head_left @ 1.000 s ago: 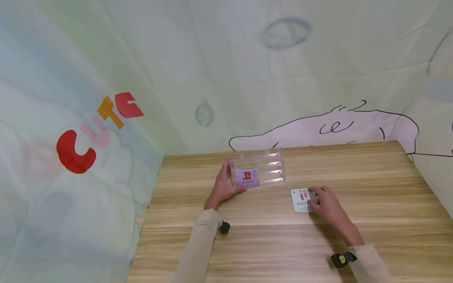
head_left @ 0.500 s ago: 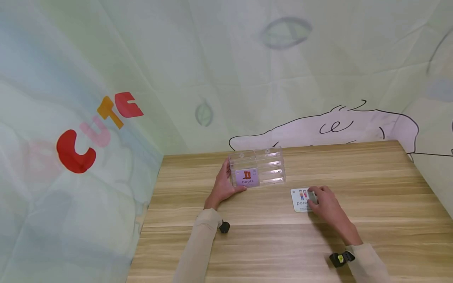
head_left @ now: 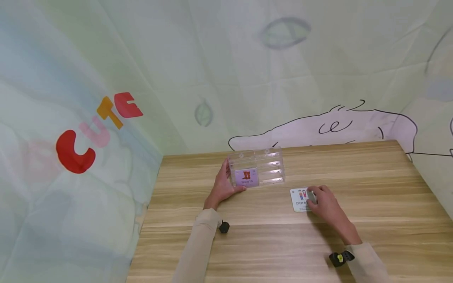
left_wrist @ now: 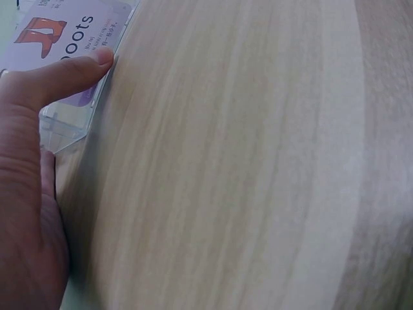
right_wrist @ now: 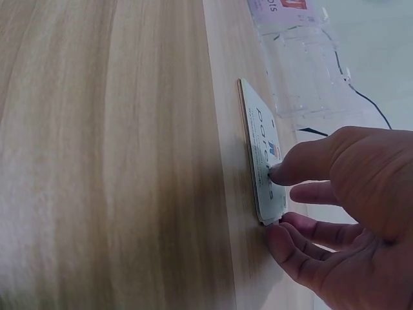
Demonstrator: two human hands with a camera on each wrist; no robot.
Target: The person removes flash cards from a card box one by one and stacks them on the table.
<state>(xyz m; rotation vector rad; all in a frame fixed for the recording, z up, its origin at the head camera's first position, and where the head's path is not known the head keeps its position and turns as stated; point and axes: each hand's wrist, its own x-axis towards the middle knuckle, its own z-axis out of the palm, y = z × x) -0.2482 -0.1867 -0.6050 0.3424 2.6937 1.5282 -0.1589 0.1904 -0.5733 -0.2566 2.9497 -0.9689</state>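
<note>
Tilted up near the table's back edge is a clear plastic card holder (head_left: 271,167) with stepped rows in two columns. A lilac card (head_left: 246,182) printed "boots" sits in its lower left row. My left hand (head_left: 223,186) grips the holder's left side, its thumb (left_wrist: 80,70) over the front lower edge by the card. To the right, a thin stack of white flashcards (head_left: 299,201) lies on the table, "parents" on top. My right hand (head_left: 327,205) pinches the stack's right side, thumb on its face and fingers at the edge (right_wrist: 284,242).
The wood-grain table (head_left: 255,251) meets a printed cloth backdrop (head_left: 226,78) at its back and left. Black wrist cameras (head_left: 337,259) are strapped over the beige sleeves (head_left: 198,247).
</note>
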